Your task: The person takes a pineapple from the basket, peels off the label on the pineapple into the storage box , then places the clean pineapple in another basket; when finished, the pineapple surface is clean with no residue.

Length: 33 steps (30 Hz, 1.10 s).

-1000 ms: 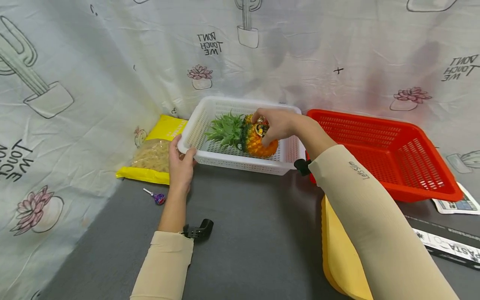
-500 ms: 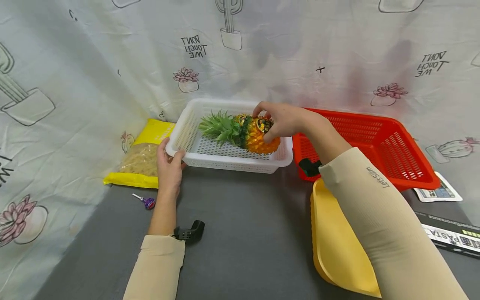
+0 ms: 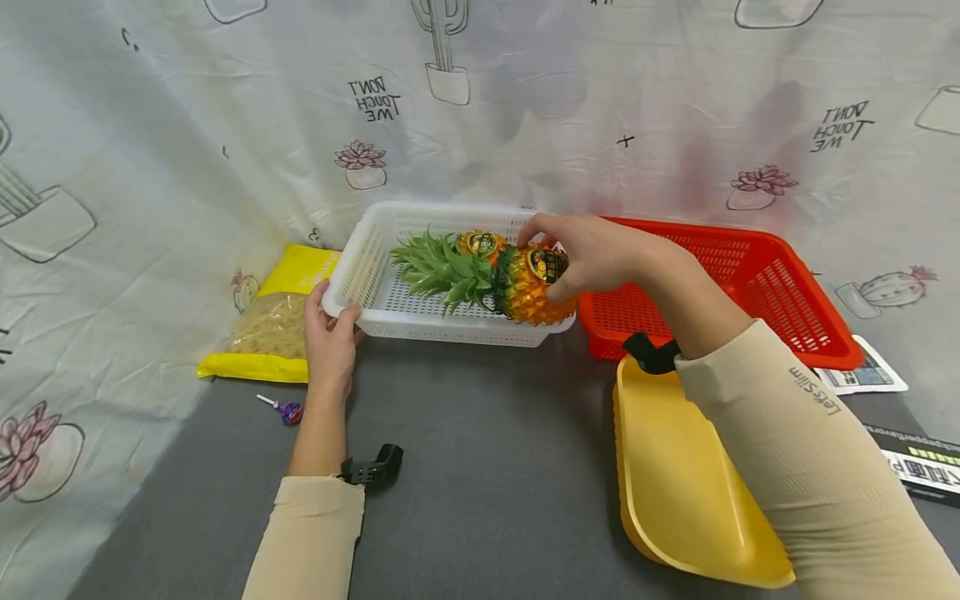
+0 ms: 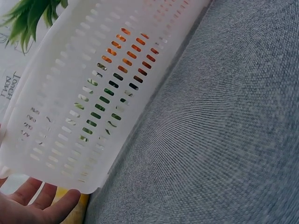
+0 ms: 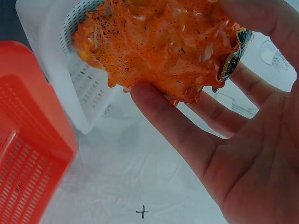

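We see left hand [image 3: 330, 342] gripping the white basket [image 3: 375, 250] corner, fingers curled on its rim | pineapple [image 3: 517, 283] lifted over the basket's right end | right hand [image 3: 592, 254] clasping it, red basket [image 3: 750, 275] just right

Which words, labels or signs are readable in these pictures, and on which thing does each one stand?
"DON'T TOUCH ME", mirrored: printed white backdrop cloth.
"LetsSlim": beige right sleeve.
Round label on the orange plastic pineapple: unreadable.
Print on the black box and the paper: too small.
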Available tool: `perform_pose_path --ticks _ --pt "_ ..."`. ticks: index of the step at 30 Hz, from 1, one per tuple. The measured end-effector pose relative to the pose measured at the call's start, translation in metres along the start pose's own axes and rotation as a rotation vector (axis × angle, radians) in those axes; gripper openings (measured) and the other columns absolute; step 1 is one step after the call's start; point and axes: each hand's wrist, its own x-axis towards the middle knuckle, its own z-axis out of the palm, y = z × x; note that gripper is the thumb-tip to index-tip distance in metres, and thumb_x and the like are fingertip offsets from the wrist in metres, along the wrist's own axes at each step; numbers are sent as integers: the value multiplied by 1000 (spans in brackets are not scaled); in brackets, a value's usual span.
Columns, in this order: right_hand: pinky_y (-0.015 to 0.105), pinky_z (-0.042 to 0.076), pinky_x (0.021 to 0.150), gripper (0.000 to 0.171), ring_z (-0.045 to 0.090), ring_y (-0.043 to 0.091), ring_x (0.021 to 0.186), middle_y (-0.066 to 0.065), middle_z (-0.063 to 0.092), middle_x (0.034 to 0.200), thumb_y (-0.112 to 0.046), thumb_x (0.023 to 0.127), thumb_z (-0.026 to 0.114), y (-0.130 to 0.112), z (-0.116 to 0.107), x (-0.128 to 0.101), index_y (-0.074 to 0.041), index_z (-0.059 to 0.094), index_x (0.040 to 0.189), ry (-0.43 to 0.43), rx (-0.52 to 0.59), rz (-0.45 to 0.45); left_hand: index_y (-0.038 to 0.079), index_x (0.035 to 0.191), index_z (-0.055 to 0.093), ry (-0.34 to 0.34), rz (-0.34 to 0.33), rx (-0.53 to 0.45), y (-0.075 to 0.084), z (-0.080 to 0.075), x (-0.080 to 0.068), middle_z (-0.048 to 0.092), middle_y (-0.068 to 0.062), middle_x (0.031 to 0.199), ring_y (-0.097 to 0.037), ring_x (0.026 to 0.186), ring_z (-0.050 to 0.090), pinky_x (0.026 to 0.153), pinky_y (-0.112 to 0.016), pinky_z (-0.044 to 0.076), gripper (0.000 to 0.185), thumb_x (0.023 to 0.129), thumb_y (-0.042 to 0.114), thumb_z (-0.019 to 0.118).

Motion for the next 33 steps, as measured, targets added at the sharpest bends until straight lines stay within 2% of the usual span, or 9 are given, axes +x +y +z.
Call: perform_pose_path --ticks 8,16,24,33 --pt "51 48 102 61 55 29 127 7 56 142 -13 82 73 -2 5 -26 -23 50 138 32 -25 -41 31 161 28 6 8 -12 -2 0 -1 42 -8 159 -20 131 50 112 -50 46 65 103 17 55" --pt "47 51 97 60 57 25 118 4 60 135 -11 78 77 -2 23 -48 -22 55 133 55 -10 -66 31 161 29 7 21 2 -3 1 -1 43 -9 158 -21 130 51 112 -52 46 65 103 18 55" --pt "43 53 95 59 58 23 117 4 62 132 -10 78 77 1 47 -56 -19 56 132 30 33 -101 29 162 28 14 43 25 -5 0 -3 43 -10 157 -22 131 50 111 -53 46 65 103 19 55" --pt "42 51 94 60 58 21 112 2 63 127 -11 77 76 8 78 -57 -20 56 134 8 83 -121 28 162 28 11 44 35 -4 0 -3 44 -11 156 -21 128 51 106 -47 48 65 104 20 56"
